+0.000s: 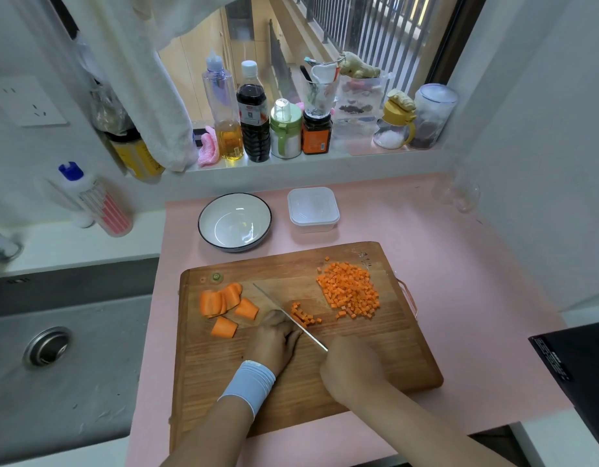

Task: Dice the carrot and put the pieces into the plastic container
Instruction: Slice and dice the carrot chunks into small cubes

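- Right hand (350, 364), lower centre of the frame, clenches the handle of the knife (288, 315), blade running up-left. The left hand (274, 335) sits knuckles-up against the blade's left side, fingers curled down; I cannot tell whether carrot lies under them.
- Desk (459, 281), pink, carries everything.
- Cutting board (224, 382) fills the middle. It looks flat and steady, which suits short, straight chops.
- Diced pile (350, 294) lies at the board's upper right, so most of the dicing seems done. New cuts should match these cubes.
- Carrot chunks (224, 305) wait uncut at the board's left, near the left hand.
- Plastic container (313, 210) stands just above the board, upper centre. No orange shows in it.
- Fresh dice (303, 315) lie just right of the blade. Keep the fingertips tucked and let the knuckles guide the blade, stepping back evenly.
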Demonstrator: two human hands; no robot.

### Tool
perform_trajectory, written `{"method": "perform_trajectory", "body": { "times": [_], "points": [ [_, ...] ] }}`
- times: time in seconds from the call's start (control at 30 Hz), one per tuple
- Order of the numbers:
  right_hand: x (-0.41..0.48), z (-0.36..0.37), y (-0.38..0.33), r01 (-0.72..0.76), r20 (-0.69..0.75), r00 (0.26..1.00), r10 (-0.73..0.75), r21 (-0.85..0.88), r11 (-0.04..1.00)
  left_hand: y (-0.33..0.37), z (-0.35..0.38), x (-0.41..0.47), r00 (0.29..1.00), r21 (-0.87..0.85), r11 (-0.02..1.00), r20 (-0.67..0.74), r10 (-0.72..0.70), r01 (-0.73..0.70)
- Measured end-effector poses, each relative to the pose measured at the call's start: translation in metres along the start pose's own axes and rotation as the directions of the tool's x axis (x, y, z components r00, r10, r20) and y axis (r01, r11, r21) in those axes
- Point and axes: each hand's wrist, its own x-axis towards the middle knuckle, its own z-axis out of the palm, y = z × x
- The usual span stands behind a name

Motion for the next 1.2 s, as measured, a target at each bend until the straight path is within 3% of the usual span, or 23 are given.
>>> {"method": "perform_trajectory", "body": {
  "times": [0.73,1.2],
  "points": [
    [0.02,-0.001,-0.002,-0.042,0.048,0.998,0.038,0.095,0.995,0.005,0.003,-0.002,0.995,-0.06,0.998,-0.1,0.02,-0.026],
    [0.004,0.005,0.017,-0.054,0.039,0.998,0.05,0.104,0.993,0.001,0.006,-0.004,0.997,-0.066,0.998,-0.082,-0.006,0.001]
  ]
}}
